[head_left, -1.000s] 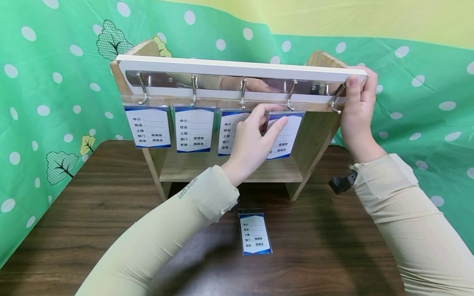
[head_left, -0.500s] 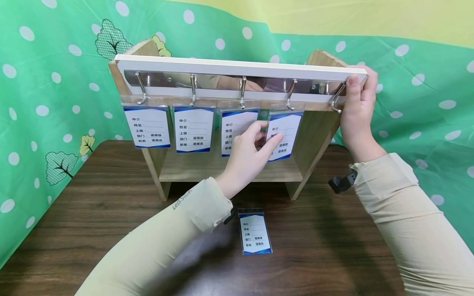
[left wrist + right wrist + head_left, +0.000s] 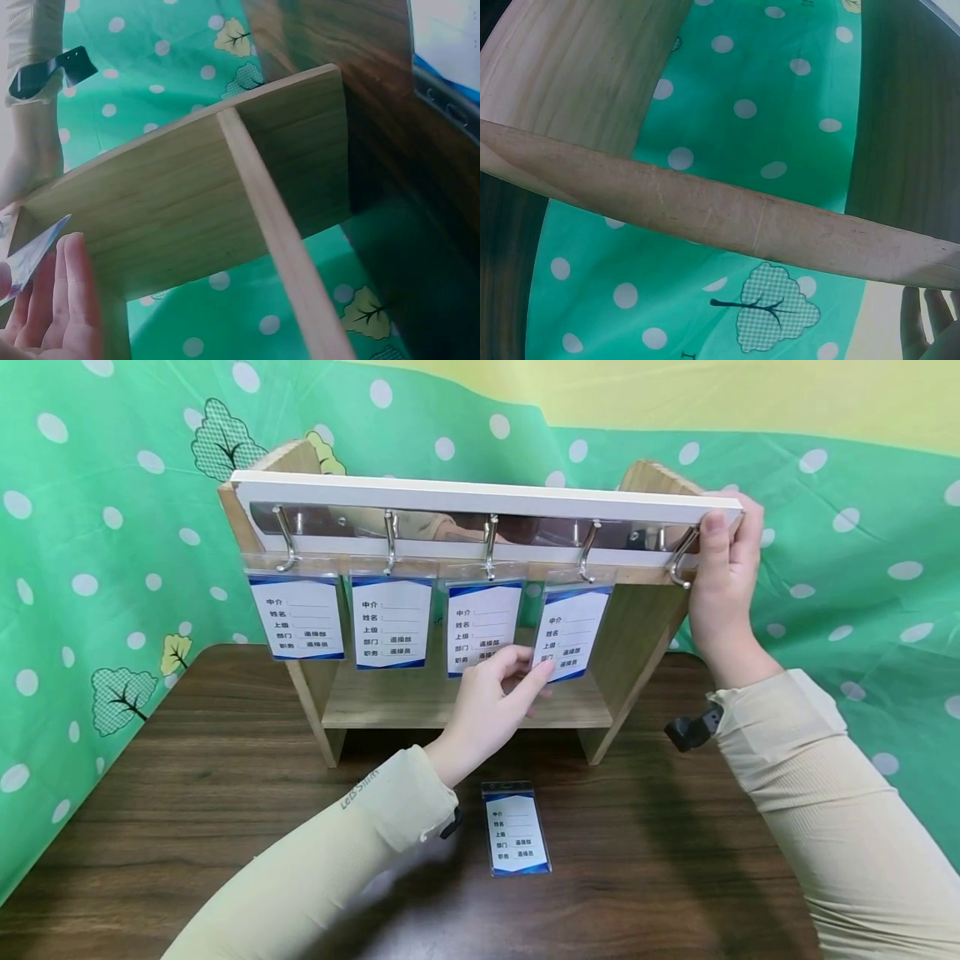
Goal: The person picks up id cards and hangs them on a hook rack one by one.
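Note:
Clear-sleeved ID badges hang from hooks along a white hook rack [image 3: 450, 489]. My left hand [image 3: 487, 702] pinches the lower left corner of the fourth badge [image 3: 573, 622], thumb in front and fingers behind. In the left wrist view this badge [image 3: 31, 259] appears edge-on between the thumb and the fingers. My right hand [image 3: 727, 585] grips the rack's right end, its thumb on the front face beside the far right hook [image 3: 681, 558], which carries no badge. Only a few right fingertips [image 3: 913, 322] show in the right wrist view.
Behind the rack stands a wooden shelf [image 3: 420, 697] on the dark wood table [image 3: 187, 810]. Another ID badge [image 3: 516, 835] lies flat on the table in front. To the left hang three badges, the outermost badge [image 3: 300, 622] included. A dotted green cloth [image 3: 82, 527] forms the backdrop.
My left hand has slid down from the fourth badge's top, by the hook, to its lower corner. The badge stays hanging there, fully visible now. The right hand has not moved.

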`<state>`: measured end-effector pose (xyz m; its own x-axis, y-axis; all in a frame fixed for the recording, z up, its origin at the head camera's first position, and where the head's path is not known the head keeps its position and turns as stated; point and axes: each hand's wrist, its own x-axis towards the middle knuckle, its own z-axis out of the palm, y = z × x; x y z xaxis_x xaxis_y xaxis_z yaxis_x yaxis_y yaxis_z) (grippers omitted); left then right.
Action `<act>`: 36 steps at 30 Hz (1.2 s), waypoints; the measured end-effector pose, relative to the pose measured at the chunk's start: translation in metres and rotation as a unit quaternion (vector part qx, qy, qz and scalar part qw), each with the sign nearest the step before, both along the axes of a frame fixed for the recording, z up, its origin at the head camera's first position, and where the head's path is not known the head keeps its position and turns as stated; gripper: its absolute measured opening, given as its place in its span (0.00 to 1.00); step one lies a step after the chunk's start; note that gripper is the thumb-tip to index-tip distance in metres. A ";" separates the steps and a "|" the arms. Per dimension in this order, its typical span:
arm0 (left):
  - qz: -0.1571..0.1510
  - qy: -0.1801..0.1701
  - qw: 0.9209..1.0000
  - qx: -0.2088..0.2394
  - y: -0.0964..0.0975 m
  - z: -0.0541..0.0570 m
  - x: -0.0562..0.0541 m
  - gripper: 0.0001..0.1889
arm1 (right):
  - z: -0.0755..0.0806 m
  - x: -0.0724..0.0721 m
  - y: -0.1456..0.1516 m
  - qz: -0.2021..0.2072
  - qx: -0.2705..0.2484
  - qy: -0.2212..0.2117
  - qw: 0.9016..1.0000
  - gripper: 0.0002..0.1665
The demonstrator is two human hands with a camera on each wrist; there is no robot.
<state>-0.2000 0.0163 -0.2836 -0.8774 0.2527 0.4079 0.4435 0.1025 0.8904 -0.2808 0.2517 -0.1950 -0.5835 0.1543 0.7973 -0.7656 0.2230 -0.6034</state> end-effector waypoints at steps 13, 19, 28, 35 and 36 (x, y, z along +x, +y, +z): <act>-0.021 -0.050 0.998 -0.012 -0.006 -0.022 0.004 0.14 | 0.000 -0.001 0.000 0.003 0.004 0.001 1.000 0.13; -0.018 -0.060 0.997 -0.035 -0.012 -0.029 0.007 0.13 | 0.000 -0.001 -0.001 0.005 0.004 0.000 1.000 0.13; -0.002 -0.085 0.989 -0.119 -0.017 -0.046 0.010 0.15 | 0.001 0.000 -0.001 -0.011 0.013 -0.005 1.000 0.14; -0.025 -0.140 0.980 -0.138 -0.017 -0.064 0.009 0.17 | 0.000 -0.002 0.000 -0.002 -0.012 -0.004 1.000 0.14; -0.028 -0.144 0.979 -0.138 -0.017 -0.066 0.009 0.17 | 0.000 -0.001 0.000 -0.001 -0.013 -0.005 1.000 0.14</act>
<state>-0.1907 -0.0007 -0.3496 -0.9274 0.3701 0.0550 0.1902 0.3399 0.9210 -0.2822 0.2521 -0.1948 -0.5910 0.1773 0.7870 -0.7589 0.2086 -0.6169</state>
